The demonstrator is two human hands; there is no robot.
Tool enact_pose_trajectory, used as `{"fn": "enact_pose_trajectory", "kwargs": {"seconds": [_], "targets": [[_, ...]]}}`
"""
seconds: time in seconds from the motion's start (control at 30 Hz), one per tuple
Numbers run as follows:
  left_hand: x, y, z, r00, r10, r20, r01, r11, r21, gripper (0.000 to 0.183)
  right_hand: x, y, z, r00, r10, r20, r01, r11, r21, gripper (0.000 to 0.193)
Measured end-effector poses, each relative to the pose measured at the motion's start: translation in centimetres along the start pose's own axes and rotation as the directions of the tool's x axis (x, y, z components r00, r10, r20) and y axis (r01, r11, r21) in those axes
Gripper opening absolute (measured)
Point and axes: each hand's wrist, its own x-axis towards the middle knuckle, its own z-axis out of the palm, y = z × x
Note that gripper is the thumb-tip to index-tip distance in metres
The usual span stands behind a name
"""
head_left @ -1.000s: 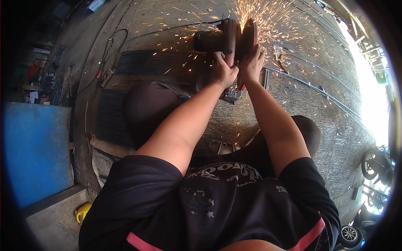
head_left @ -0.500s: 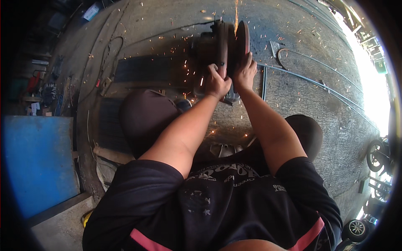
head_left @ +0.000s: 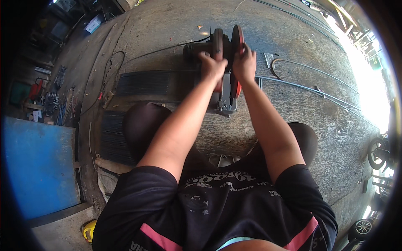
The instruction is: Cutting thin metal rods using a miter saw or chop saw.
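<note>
Ahead of me on the floor stands a chop saw with a dark motor [head_left: 193,51] and a red round guard [head_left: 238,37]. My left hand [head_left: 213,67] is closed around its upright handle [head_left: 218,39]. Against the red guard on the other side lies my right hand [head_left: 244,66], its fingers bent over the edge. Below both hands the saw's grey metal base and clamp [head_left: 225,104] show between my knees. Long thin metal bars [head_left: 301,85] run from beside the saw out to the right. My hands cover part of the saw head.
Bundles of dark thin rods [head_left: 142,83] lie left of the saw, with a black cable [head_left: 167,45] behind them. A curved strip [head_left: 275,69] rests at right. A blue panel [head_left: 37,163] stands at lower left, and a motorbike wheel [head_left: 378,153] is at the right edge.
The sparks that flew around the saw are gone. The guard and both hands appear slightly farther left, and the right-hand fingers now bend over the guard's edge.
</note>
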Motion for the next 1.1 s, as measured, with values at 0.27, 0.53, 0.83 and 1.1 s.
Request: {"fn": "enact_pose_trajectory", "kwargs": {"seconds": [0.27,0.53,0.83,1.1], "targets": [[18.6,7.6,3.4,0.881,-0.245,0.404,0.358,0.904,-0.233,0.054,7.8,-3.4,-2.6,0.984,-0.170,0.056,0.176,0.977,-0.120,0.046],[23.5,12.6,2.2,0.911,-0.180,0.370,0.323,0.870,-0.373,0.037,18.0,-3.3,-0.8,0.964,-0.178,0.200,0.237,0.915,-0.326,0.038],[13.9,10.7,-2.4,0.940,0.171,-0.296,-0.265,0.912,-0.313,0.031,16.8,-5.1,-1.7,0.978,-0.182,0.098,0.204,0.930,-0.306,0.039],[-3.0,-14.4,0.6,0.834,-0.437,-0.336,0.466,0.885,0.005,0.030,-9.9,-4.3,-1.7,0.234,0.172,0.957,0.623,0.729,-0.283,0.040]]}}
